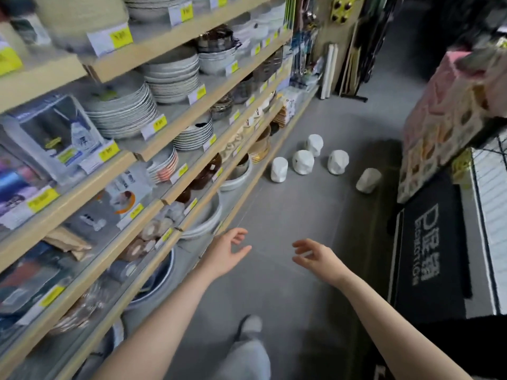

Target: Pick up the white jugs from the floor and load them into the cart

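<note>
Several white faceted jugs stand on the grey floor ahead, near the foot of the shelving: one closest to the shelf, one beside it, one farther back, and others to the right. The rightmost jug lies tilted on its side. My left hand and my right hand reach forward with relaxed fingers, holding nothing, well short of the jugs. No cart is in view.
Wooden shelves of plates and bowls line the left side of the aisle. A pink patterned box and a dark mat crowd the right. My leg and shoe are below on the grey floor.
</note>
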`<state>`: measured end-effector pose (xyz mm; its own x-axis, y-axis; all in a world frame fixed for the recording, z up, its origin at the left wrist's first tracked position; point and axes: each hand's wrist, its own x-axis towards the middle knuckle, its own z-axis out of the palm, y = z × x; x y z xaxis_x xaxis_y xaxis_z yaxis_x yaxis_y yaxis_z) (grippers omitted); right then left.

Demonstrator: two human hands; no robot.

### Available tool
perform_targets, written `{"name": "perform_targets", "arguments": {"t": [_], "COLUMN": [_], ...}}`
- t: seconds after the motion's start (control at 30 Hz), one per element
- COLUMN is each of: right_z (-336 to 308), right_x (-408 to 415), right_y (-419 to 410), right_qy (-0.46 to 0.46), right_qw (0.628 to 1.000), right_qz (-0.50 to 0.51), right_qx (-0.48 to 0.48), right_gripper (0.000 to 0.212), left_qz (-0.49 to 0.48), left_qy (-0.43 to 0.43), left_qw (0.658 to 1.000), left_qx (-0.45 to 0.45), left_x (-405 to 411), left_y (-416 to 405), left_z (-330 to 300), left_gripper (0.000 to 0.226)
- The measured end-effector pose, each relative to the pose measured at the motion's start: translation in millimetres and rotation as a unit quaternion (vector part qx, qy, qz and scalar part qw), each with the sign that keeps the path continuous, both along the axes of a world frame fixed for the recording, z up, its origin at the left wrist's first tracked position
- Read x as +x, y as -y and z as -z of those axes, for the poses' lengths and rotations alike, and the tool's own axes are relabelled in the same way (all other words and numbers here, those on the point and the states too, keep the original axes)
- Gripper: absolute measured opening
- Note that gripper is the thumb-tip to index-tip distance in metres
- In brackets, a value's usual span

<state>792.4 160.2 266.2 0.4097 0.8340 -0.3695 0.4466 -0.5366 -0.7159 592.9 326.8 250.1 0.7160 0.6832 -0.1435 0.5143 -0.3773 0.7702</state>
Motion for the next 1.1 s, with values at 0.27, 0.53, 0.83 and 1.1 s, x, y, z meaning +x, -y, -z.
{"name": "perform_targets", "arguments": {"t": [0.27, 0.53, 0.83, 1.1], "right_z": [13, 11, 31, 46], "right_x": [134, 254, 438, 574], "right_y": [-114, -201, -283, -369], "right_qy": [-0.001, -0.008, -0.019, -0.028], "right_qw": [0.999, 1.000, 0.994, 0.979], "right_qz": [0.029, 0.016, -0.085, -0.174], "right_qx": [-0.015, -0.024, -0.063, -0.105], "right_gripper": [0.035, 0.041, 0.044, 0.053], "left_qz": [0.011, 0.009, -0.091, -0.189], "left_qy": [-0.006, 0.001, 0.003, 0.010], "left_qw": [1.000, 1.000, 0.995, 0.981], "left_qx": [-0.006, -0.015, -0.032, -0.042], "left_x": [136, 251, 397, 498], "left_y": [-129, -218, -269, -295], "left_z": [22, 23, 52, 71], "left_gripper": [0.037, 0.037, 0.039, 0.046]}}
